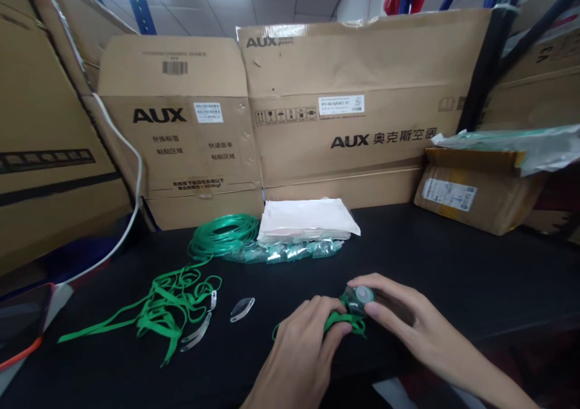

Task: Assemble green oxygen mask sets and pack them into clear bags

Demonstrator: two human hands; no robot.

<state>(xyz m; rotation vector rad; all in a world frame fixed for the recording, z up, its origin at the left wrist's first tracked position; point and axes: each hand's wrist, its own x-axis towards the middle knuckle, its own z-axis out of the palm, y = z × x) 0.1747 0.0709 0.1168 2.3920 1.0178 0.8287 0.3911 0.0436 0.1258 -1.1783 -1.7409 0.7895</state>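
1. On the black table (385,249), near its front edge, both hands were engaged with one small assembly.
2. Left hand (301,342): fingers and thumb were bent together, pinching a green strap (334,319) that lay bunched in loops under the fingertips.
3. Right hand (403,306): thumb and fingers gripped a small transparent part (353,303) with a round, pale disc (363,294) on its face. This part sat between the two hands, directly against the strap.
4. Progress, done: strap and transparent part were together. Whether the strap was fastened to the part could not be determined, as the fingers covered the contact area. The unit appeared to be partway through handling, since both hands were on it and the strap lay in uneven loops.
5. Progress, left: a tangle of loose green straps (158,312) lay to the left, separate from the held part. Two curved transparent pieces lay at its right side, and another curved piece (242,309) lay just beyond them. None of these was in a hand.
6. Toward the back, a coil of green tubing (222,234) lay beside a stack of white sheets (308,218). Glossy green-tinted packets (290,252) were lined up along the front of the stack; their contents and state of completion could not be read.
7. Large cardboard panels (362,125) stood behind, with a small carton (480,191) at the right.
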